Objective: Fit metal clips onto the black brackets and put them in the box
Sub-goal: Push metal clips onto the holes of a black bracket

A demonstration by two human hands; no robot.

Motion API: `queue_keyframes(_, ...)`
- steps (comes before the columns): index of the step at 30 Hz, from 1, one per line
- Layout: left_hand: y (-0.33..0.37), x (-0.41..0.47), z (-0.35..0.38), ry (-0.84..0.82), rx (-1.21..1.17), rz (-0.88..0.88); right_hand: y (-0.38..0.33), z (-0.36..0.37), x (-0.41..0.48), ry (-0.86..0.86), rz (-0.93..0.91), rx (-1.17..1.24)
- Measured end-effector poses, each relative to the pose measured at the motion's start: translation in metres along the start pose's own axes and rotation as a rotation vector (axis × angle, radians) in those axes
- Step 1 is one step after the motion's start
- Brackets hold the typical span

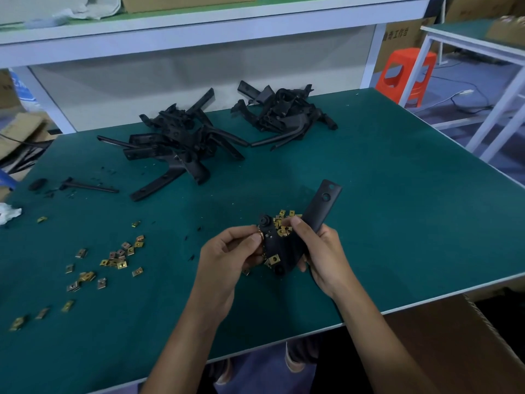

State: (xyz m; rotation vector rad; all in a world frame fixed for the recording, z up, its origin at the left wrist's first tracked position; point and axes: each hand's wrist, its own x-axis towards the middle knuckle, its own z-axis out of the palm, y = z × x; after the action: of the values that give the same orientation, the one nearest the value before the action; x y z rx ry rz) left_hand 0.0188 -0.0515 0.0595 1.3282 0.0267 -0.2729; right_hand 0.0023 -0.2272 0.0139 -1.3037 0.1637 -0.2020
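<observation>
two hands meet over the near middle of the green table (397, 194). we see the right hand (321, 251) wrapped round the shank of one black bracket (322, 204), thumb on top near the bracket's bend, so it grasps the part just above the mat. the left hand (227, 251) has fingers curled, pinching at the bracket's left edge, where a bit of gold metal clip (260, 236) peeks out; most of that clip is hidden by the fingertips and we cannot tell if it is seated. another clip (274, 258) sits on the bracket's lower lobe. a small heap of clips (284, 218) lies behind the bracket, partly covered by it and by the thumb, count unclear. loose clips (119, 257) are scattered on the mat well to the left, blurred toward the edge. two piles of black brackets lie at the far side, left pile (176, 140) and right pile (284, 112), too tangled to count. a lone black part (88, 186) lies near the left edge, beside a white rag (8, 213) cut off by the frame. the cardboard box (454, 351) sits below the table's near right corner, only one flap showing, inside not visible. an orange stool (406, 75) stands behind the table at right.
</observation>
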Motion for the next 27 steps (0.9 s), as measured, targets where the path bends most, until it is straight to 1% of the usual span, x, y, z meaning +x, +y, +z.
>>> queue_keyframes(7, 0.0, 0.001, 0.003, 0.007, -0.128, -0.076, 0.0, 0.0, 0.0, 0.006, 0.005, 0.0)
queue_keyframes(10, -0.001, 0.001, 0.006, 0.003, -0.137, -0.086, 0.0, -0.001, 0.0, 0.004, 0.003, 0.0)
queue_keyframes(19, -0.006, 0.001, -0.002, -0.084, -0.043, -0.005, 0.003, -0.003, 0.001, 0.024, 0.014, -0.037)
queue_keyframes(24, 0.009, 0.012, -0.019, -0.213, 0.158, -0.093, 0.006, -0.002, 0.004, -0.015, 0.021, -0.146)
queue_keyframes(27, 0.012, 0.013, -0.016, -0.252, 0.201, -0.108, 0.008, -0.001, 0.004, -0.015, 0.001, -0.184)
